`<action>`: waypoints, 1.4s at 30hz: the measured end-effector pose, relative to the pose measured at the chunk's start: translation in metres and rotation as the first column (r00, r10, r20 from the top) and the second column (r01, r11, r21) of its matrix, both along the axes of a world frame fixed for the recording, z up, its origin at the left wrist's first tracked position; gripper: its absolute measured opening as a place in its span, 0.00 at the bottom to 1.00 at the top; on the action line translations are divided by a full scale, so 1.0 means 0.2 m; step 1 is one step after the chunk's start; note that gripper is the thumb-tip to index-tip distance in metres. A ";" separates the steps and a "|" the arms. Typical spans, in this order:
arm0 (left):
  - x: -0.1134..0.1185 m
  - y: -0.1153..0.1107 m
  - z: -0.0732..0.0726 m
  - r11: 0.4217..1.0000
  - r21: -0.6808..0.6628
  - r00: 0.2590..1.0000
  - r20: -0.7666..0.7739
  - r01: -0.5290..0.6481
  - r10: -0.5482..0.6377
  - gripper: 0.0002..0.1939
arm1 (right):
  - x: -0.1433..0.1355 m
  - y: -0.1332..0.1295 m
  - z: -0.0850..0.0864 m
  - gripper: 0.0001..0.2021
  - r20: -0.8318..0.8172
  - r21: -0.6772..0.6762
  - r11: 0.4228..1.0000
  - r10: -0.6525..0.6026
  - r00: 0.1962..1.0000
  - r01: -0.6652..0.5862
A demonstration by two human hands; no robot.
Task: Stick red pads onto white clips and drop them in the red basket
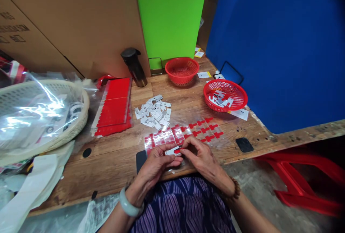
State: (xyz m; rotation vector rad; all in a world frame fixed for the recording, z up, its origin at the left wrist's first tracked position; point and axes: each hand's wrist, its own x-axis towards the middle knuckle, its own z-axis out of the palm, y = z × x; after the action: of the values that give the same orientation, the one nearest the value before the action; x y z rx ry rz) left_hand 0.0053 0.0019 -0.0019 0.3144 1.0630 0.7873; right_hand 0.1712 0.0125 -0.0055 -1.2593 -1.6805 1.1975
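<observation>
One blue board [275,53] and one green board [171,17] edge a wooden table [107,168] bearing two red baskets [182,79] and a red-patterned sheet [210,131], near whose front the left hand [159,159] closes lightly on a small white piece [170,151] — flat, partly finger-covered — whose red strip [177,150] the right hand [201,155] pinches.

on the table [113,168], loose pieces [155,112] lie behind a cut-out sheet [186,129]. left of them: stacked sheets [114,105], then a basket [85,105] holding, perhaps, bagged parts [55,112]. right: a second basket [242,94] with cut pieces [221,99] inside. behind: a flask [137,69], and a third basket [182,76] farther right.
</observation>
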 end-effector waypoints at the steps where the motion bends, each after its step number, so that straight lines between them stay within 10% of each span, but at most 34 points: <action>1: 0.00 0.00 0.00 1.000 0.002 1.000 0.001 0.000 0.000 0.22 | 0.00 0.00 -0.01 0.04 0.002 -0.001 1.000 -0.002 1.000 0.002; 42: -0.02 0.03 -0.01 0.999 -0.013 0.999 0.021 0.038 -0.038 0.20 | -0.02 0.02 -0.09 0.04 -0.036 0.030 1.000 0.008 0.999 -0.007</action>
State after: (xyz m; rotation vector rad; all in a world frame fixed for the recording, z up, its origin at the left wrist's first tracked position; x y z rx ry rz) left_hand 0.0006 0.0073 -0.0036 0.3135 1.0400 0.7476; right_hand 0.1667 0.0174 -0.0226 -1.2077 -1.6728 1.1890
